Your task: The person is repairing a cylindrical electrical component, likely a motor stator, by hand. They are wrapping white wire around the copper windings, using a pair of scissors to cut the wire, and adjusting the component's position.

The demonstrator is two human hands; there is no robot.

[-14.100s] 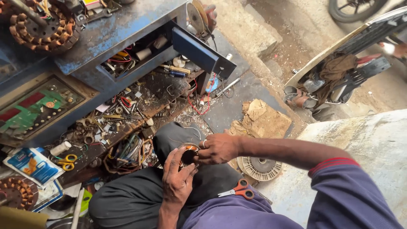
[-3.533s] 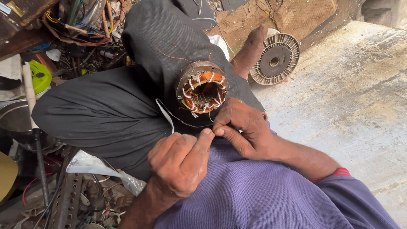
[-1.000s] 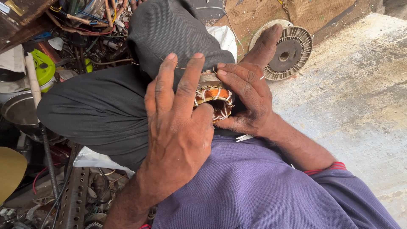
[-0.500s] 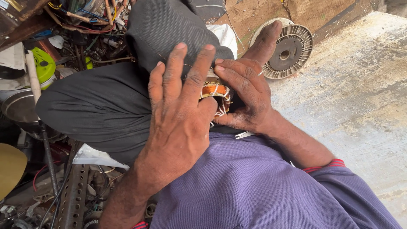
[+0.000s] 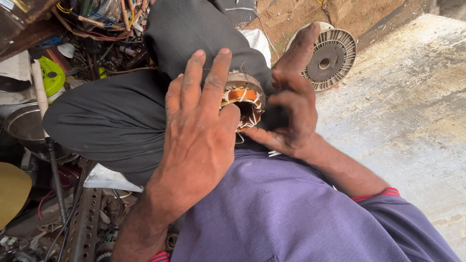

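Note:
A round motor stator [image 5: 245, 99] with copper windings and white ties rests on my lap, on dark trousers [image 5: 111, 116]. My left hand [image 5: 199, 131] lies flat over its left side, fingers stretched up across it, thumb pressed on the windings. My right hand [image 5: 291, 104] cups the stator from the right, fingers curled against its edge, one finger pointing up. Most of the stator is hidden behind both hands.
A finned metal rotor disc [image 5: 332, 58] leans by a cardboard piece at the upper right. Tangled wires and scrap parts [image 5: 97, 24] fill the upper left. A perforated metal strip [image 5: 85, 218] and a steel bowl [image 5: 24, 126] lie at the left. A concrete slab [image 5: 403, 121] is at the right.
Since 3.5 s ago, when the stator lay uncovered, both hands have closed over it. In the last second my left hand slid slightly left, showing more of the windings.

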